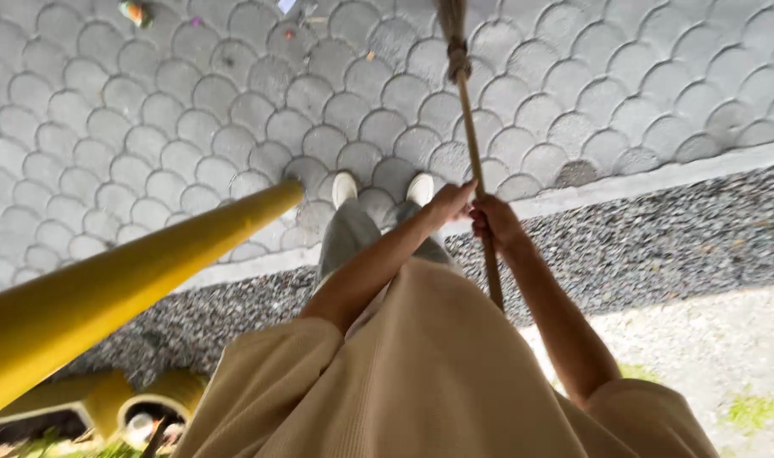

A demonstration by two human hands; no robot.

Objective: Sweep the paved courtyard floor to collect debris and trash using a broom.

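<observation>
On the scalloped grey paving [149,127], the person stands mid-sweep: right hand [495,222] wrapped around the broom handle [473,153], left hand [451,203] closed on it just beside. Next, I'd judge, a steady pull of the head toward the litter [135,12] beyond.

Both hands are gripping a thin wooden broom handle [474,161] that is running up toward the bound bristles at the top edge; the left hand [451,202] is closing round it just beside the right hand [494,222]; two white shoes [344,187] are standing on grey scalloped paving [149,127]; a yellow pole [132,276] is slanting across the lower left; dark gravel [659,237] is lying along the kerb.
</observation>
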